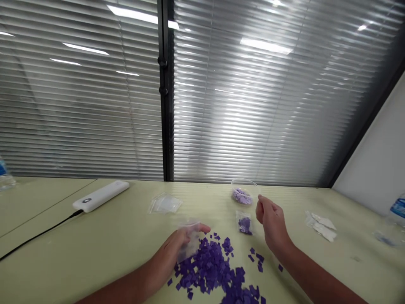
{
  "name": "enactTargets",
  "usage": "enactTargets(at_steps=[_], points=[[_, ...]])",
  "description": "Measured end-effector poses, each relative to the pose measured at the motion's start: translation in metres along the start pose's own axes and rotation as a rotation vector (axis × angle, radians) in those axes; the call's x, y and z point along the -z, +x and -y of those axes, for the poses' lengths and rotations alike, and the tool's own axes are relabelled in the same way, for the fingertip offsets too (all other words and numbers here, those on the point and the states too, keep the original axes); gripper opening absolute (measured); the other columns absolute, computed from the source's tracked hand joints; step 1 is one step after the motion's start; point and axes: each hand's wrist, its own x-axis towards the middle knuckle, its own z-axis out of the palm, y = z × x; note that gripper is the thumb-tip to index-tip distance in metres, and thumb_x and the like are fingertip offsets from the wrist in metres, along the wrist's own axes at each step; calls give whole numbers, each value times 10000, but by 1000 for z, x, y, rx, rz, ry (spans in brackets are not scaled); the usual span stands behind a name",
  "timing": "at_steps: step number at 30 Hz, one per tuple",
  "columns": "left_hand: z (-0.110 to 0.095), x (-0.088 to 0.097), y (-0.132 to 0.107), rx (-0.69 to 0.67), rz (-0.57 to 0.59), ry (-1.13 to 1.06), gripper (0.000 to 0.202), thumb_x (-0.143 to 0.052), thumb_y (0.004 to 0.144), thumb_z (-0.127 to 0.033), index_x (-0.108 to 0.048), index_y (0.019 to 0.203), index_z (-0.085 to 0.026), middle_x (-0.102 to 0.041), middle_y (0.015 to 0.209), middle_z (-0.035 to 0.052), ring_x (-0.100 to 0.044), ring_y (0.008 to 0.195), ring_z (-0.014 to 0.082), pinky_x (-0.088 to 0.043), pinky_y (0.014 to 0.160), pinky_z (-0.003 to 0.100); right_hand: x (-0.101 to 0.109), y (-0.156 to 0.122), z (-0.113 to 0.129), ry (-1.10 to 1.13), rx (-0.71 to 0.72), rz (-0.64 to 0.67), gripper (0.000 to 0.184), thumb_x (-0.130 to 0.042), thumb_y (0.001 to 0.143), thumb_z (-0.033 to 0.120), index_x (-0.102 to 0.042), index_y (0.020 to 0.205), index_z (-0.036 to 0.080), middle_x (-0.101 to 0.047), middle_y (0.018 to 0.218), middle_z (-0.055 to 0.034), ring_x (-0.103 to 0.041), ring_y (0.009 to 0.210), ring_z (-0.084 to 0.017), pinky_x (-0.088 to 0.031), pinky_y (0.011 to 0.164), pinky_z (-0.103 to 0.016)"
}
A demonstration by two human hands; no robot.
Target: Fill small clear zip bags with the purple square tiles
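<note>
My left hand (182,240) grips a clear zip bag (189,253) at the left edge of a pile of small purple paper squares (210,264). Its index finger points to the right past the bag's top. With fingers curled into a pinch, my right hand (268,215) is raised at the right, its fingertips by the rim of a clear round tub (243,195) with paler purple bits in it. Whether it touches the rim or holds anything, I cannot tell. Left of that hand lies a small clear bag (244,223) partly filled with purple squares.
Flat clear bags (165,203) lie at the back centre-left. A white device (101,195) with a black cable is farther left. White scraps (322,226) lie at the right. Plastic bottles (397,215) stand at both sides; blinds rise behind the table (126,240).
</note>
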Motion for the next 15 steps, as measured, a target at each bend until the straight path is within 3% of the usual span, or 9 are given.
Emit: enactTargets(at_steps=[3, 6, 8, 11, 15], points=[[1, 2, 1, -21, 26, 157, 514, -437, 1048, -571, -699, 1407, -314, -564, 1561, 35, -347, 1538, 391, -192, 1288, 520, 24, -18, -7, -143, -47, 2, 499, -557, 965, 548, -378, 628, 227, -320, 623, 44, -296, 602, -141, -252, 553, -284], [1, 3, 1, -33, 87, 166, 511, -485, 1037, -579, -673, 1445, -335, -528, 1604, 15, -330, 1549, 396, -209, 1290, 517, 46, -42, -14, -207, -89, -4, 486, -561, 947, 586, -436, 652, 220, -370, 658, 30, -345, 633, -158, -286, 575, -287], [2, 0, 2, -49, 96, 184, 524, -516, 1017, -606, -694, 1423, -328, -523, 1612, 20, -324, 1550, 410, -257, 1273, 524, 48, -53, -16, -184, -124, 21, 474, -546, 950, 595, -479, 672, 217, -399, 667, 25, -369, 640, -164, -310, 589, -286], [4, -13, 9, -72, 51, 209, 577, -488, 998, -671, -740, 1365, -305, -585, 1555, 67, -392, 1509, 418, -329, 1232, 544, 23, -64, -16, -121, -121, 56, 449, -558, 925, 568, -507, 655, 213, -450, 666, 15, -421, 660, -175, -341, 616, -283], [8, -46, 30, -76, -15, -47, 497, -666, 875, -541, -802, 1240, -233, -745, 1328, 104, -536, 1394, 406, -298, 1253, 518, -48, -69, -9, 6, -132, 72, 444, -584, 855, 565, -463, 590, 230, -433, 585, 24, -425, 607, -177, -374, 605, -297]])
